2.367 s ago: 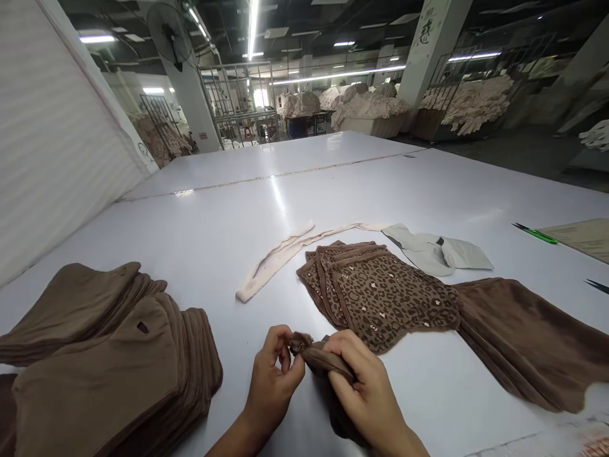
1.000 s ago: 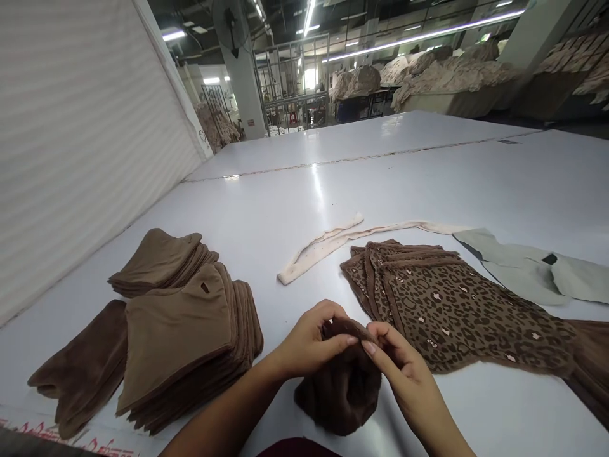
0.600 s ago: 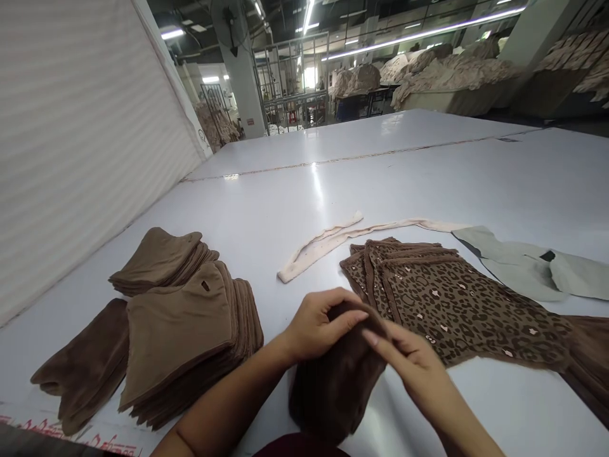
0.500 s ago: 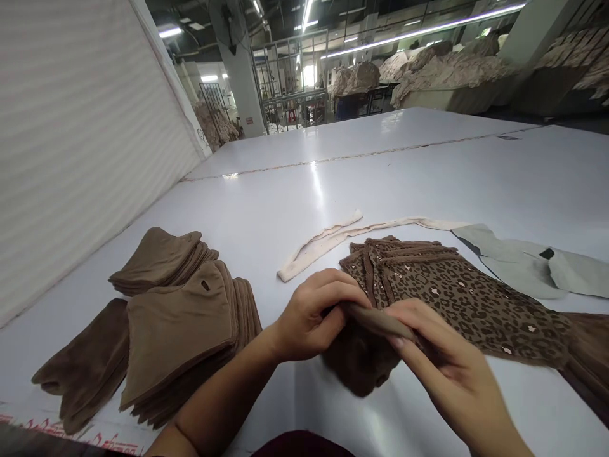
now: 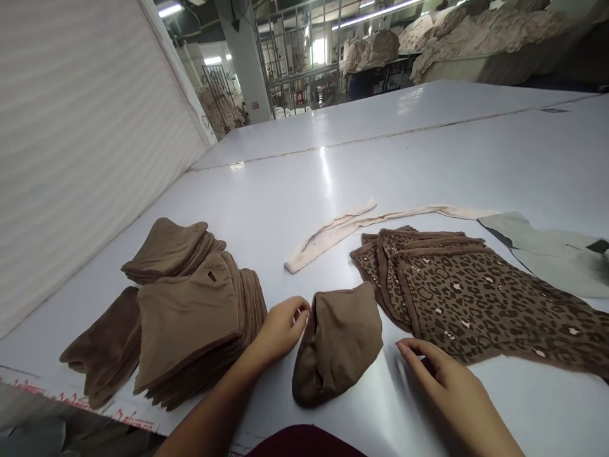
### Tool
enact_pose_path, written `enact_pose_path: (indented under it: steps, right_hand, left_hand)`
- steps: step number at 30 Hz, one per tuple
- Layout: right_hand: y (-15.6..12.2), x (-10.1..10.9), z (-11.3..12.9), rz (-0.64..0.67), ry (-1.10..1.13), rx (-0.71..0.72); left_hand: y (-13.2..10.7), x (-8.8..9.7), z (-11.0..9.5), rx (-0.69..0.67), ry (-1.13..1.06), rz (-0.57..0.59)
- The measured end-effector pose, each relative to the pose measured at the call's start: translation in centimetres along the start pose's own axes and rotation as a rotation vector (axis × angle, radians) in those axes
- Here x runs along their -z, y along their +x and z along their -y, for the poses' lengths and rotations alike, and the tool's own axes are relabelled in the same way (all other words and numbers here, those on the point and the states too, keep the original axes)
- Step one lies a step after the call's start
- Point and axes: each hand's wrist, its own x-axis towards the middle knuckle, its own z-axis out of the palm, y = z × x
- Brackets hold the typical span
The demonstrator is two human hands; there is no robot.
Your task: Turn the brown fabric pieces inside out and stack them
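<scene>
A small brown fabric piece (image 5: 347, 336), folded with a small slot near its lower left, lies on the table in front of me. My left hand (image 5: 283, 327) is at its left edge, with bent fingers and a small gap between thumb and forefinger. To the right of the piece, my right hand (image 5: 440, 374) is apart from it, fingers loosely curved and holding nothing. Left of my hands sits a stack of similar brown pieces (image 5: 190, 311), the top one with a slot. Leopard-print fabric pieces (image 5: 476, 298) with brown fuzzy edges lie on the right.
Another brown stack (image 5: 164, 247) and darker brown pieces (image 5: 107, 343) lie at the left. A pale fabric strip (image 5: 328, 238) crosses the white table (image 5: 266, 203) toward grey-green fabric (image 5: 547, 247). A white sheet (image 5: 95, 127) rises along the left. Cloth heaps (image 5: 485, 41) stand behind.
The brown piece has gone from between both hands to lying on the table, its lighter side up. My right hand has let go and moved right; my left hand has shifted left.
</scene>
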Motion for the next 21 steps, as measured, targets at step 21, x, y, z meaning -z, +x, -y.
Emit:
enact_pose_path:
  steps: [21]
  right_hand:
    - [1.1, -2.0, -0.8, -0.118, 0.088, 0.004]
  left_hand:
    - [2.4, -2.8, 0.3, -0.036, -0.748, -0.025]
